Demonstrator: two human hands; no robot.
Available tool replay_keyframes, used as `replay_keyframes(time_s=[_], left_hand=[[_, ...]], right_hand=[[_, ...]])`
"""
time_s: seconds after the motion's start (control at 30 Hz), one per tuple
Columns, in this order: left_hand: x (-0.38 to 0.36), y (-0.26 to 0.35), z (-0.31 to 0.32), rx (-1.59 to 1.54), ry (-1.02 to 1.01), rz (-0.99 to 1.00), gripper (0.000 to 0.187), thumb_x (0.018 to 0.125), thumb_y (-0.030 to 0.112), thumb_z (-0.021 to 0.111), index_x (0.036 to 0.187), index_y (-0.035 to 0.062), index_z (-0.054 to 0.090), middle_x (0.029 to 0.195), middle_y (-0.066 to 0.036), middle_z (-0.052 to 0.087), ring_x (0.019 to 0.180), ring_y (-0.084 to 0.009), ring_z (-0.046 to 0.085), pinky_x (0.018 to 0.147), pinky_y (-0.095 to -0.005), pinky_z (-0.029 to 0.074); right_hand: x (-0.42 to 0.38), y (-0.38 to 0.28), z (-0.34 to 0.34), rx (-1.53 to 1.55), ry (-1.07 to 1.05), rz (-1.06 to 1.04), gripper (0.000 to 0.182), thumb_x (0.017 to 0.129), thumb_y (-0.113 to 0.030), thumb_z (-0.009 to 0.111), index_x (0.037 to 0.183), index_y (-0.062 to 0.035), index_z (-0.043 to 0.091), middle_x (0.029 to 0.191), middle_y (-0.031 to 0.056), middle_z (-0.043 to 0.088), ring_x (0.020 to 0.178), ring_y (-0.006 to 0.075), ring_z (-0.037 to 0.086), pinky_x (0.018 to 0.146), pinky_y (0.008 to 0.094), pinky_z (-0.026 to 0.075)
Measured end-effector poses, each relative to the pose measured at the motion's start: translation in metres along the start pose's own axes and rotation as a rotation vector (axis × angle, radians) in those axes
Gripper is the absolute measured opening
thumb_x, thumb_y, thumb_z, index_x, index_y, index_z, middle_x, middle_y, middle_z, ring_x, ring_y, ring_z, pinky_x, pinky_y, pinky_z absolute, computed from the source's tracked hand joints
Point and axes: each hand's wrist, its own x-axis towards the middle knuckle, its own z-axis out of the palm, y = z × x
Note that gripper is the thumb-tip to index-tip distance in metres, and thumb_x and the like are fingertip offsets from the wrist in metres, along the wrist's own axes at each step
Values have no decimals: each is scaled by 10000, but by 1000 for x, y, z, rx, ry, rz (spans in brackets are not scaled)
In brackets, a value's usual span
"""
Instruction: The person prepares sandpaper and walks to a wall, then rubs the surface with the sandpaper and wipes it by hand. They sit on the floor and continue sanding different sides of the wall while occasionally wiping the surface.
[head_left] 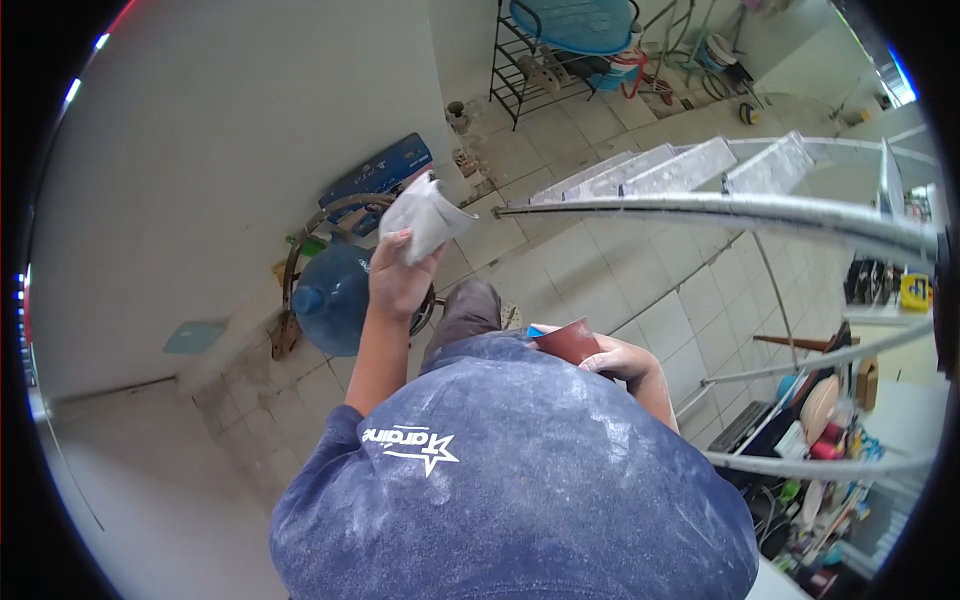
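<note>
Raised over the water bottle, my left hand [402, 275] grips a folded whitish sheet [428, 215] with curled edges. Dust coats my fingers and the sheet. Close to my chest, my right hand [622, 360] is closed on a piece of reddish-brown sandpaper [570, 342], with a bit of blue [536, 331] showing at its far corner. My dark blue shirt [520, 460] is streaked with white dust. Below my left hand stands a large blue water bottle [335, 300] on its side in a round metal stand [292, 262].
A metal spiral staircase with pale steps [680, 165] and a curved rail [720, 205] rises on the right. A bare wall [240, 130] runs along the left. A blue box [380, 175] leans near the wall's corner. Clutter and a laptop [742, 427] lie at lower right.
</note>
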Motion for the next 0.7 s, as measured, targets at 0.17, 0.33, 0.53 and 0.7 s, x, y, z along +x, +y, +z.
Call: replay_keyframes(time_s=[0.17, 0.33, 0.53, 0.7], left_hand=[[39, 14, -37, -66, 155, 138, 539, 879, 109, 582, 1394, 12, 458, 1384, -142, 542, 1293, -292, 509, 1083, -468, 424], [124, 30, -40, -100, 148, 176, 488, 905, 127, 587, 1369, 14, 484, 1360, -132, 564, 1279, -291, 521, 1071, -460, 434], [252, 61, -19, 88, 126, 130, 489, 891, 111, 602, 1355, 6, 489, 1330, -117, 579, 1255, -274, 542, 1066, -450, 439], [346, 94, -2, 389, 65, 50, 543, 847, 103, 656, 1355, 18, 483, 1288, -90, 593, 1190, -235, 582, 1011, -388, 468]], right_hand=[[14, -72, -45, -230, 187, -218, 1148, 652, -123, 824, 1566, -32, 136, 1248, 177, 601, 1126, 325, 617, 1075, 458, 395], [62, -120, -91, 96, 318, -493, 1129, 645, -23, 819, 1569, -100, 174, 1038, 77, 591, 838, 213, 652, 896, 414, 523], [147, -203, -132, -91, 717, -527, 1024, 662, 41, 818, 1528, -129, 299, 1136, 30, 548, 1050, 151, 568, 885, 319, 505], [197, -276, -174, -72, 805, -610, 1008, 665, 111, 786, 1520, -129, 309, 1105, 38, 578, 1002, 137, 579, 925, 298, 481]])
